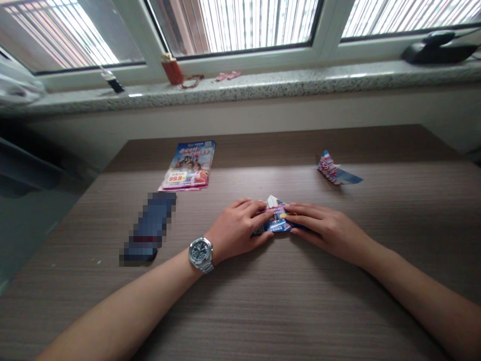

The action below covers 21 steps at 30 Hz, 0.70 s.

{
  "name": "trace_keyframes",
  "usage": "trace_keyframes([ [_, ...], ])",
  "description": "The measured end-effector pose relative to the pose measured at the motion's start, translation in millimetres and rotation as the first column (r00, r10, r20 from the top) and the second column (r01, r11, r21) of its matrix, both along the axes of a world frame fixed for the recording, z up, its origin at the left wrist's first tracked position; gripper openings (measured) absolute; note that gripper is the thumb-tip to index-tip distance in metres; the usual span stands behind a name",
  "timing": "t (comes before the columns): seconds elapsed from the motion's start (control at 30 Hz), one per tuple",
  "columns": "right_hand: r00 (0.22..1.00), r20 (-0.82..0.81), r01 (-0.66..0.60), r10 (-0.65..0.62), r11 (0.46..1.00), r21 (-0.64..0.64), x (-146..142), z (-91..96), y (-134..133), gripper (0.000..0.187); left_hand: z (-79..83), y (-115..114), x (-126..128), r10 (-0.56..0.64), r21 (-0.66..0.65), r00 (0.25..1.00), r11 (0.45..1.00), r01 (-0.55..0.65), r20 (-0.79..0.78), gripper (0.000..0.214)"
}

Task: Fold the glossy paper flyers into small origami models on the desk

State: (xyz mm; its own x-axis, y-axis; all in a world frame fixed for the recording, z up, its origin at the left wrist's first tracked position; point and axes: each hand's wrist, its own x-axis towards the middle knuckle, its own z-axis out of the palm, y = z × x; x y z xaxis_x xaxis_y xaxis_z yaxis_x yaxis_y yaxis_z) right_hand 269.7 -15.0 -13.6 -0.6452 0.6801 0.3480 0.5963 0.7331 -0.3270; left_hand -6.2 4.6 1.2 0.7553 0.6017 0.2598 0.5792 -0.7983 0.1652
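In the middle of the wooden table lies a small folded flyer (278,221), printed in blue, pink and yellow, with a white pointed flap at its far side. My left hand (242,224), a metal watch on its wrist, grips the flyer's left side, fingers over the top and thumb at the near edge. From the other side my right hand (323,224) holds the right part, its fingers together over the paper and its thumb along the near edge. Parts of the flyer are hidden beneath the fingers. Farther back on the right rests a folded paper piece (336,169) with a similar print.
A stack of flyers (193,165) lies at the back left of the table (263,301). Nearer on the left is a dark blue, pixelated flat object (150,228). A red object with a cord (172,69) and a black device (439,49) stand on the windowsill (285,82).
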Motion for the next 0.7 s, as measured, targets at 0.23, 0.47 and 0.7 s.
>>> trace_keyframes([
  [0.23, 1.000, 0.015, -0.007, 0.007, 1.000, 0.009, 3, -0.1, 0, 0.034, -0.1, 0, 1, 0.003, -0.004, 1.000, 1.000, -0.003, 0.006, 0.037],
  [0.47, 0.999, -0.040, 0.011, -0.011, 1.000, -0.006, 6, 1.8, 0, 0.028, -0.6, 2, -3, -0.038, -0.018, 0.999, 0.999, 0.038, 0.013, 0.054],
  [0.7, 0.982, -0.186, 0.027, -0.044, 0.995, -0.092, 3, 13.3, -3, 0.025, -3.1, 6, -7, -0.040, -0.019, 0.992, 0.999, 0.042, 0.121, 0.032],
])
